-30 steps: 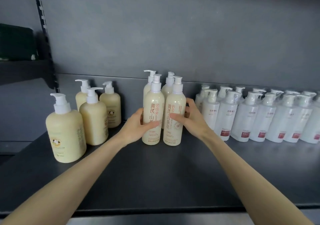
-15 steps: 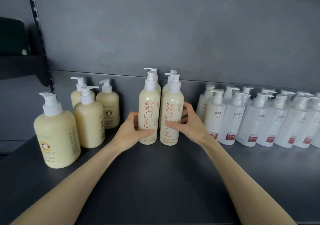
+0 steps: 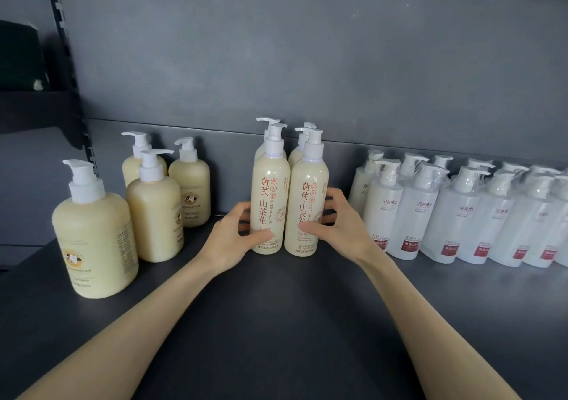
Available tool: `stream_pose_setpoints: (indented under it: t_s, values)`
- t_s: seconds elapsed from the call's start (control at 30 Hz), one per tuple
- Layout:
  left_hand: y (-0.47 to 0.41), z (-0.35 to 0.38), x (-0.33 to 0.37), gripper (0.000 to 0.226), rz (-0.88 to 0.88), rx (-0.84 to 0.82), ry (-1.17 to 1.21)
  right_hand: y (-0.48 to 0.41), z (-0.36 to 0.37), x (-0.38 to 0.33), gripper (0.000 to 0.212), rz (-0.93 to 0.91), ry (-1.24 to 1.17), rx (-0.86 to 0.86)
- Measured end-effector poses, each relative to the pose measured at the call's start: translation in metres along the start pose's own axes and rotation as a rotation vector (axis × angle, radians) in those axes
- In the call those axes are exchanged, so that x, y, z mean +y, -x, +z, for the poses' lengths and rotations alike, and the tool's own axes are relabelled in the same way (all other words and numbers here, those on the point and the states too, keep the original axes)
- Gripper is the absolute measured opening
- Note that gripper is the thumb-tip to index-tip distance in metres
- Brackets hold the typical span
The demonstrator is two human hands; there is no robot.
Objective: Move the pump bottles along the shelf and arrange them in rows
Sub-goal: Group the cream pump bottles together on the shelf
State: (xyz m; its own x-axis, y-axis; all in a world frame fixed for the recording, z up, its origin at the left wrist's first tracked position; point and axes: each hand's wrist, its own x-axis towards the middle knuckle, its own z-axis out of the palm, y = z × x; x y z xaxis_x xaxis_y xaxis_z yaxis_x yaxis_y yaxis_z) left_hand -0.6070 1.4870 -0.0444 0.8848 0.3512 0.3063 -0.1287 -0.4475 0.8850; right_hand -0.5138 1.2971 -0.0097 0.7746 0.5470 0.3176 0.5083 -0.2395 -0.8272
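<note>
Two tall cream pump bottles with red lettering stand side by side mid-shelf, the left one (image 3: 270, 196) and the right one (image 3: 307, 202), with two more of the same kind close behind them. My left hand (image 3: 235, 236) wraps the lower left side of the left tall bottle, thumb across its front. My right hand (image 3: 338, 230) grips the lower right side of the right tall bottle, thumb on its label. Both bottles stand upright on the dark shelf (image 3: 276, 322).
Several squat cream pump bottles stand at the left, the nearest (image 3: 95, 239) well forward of the others (image 3: 153, 215). Two rows of clear white bottles with red labels (image 3: 455, 215) run along the back right. A grey back panel closes the shelf behind.
Both hands slid the pair of tall bottles slightly left and straightened them side by side. The grip on them stayed the same.
</note>
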Motion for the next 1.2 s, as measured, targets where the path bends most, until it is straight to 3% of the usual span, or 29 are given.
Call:
stream_pose_setpoints:
  t_s: [1.2]
  values:
    - [0.0049,0.0030,-0.0009,0.057,0.003,0.032,0.008,0.0008,0.0073,-0.0036,0.066,0.004,0.051,0.028]
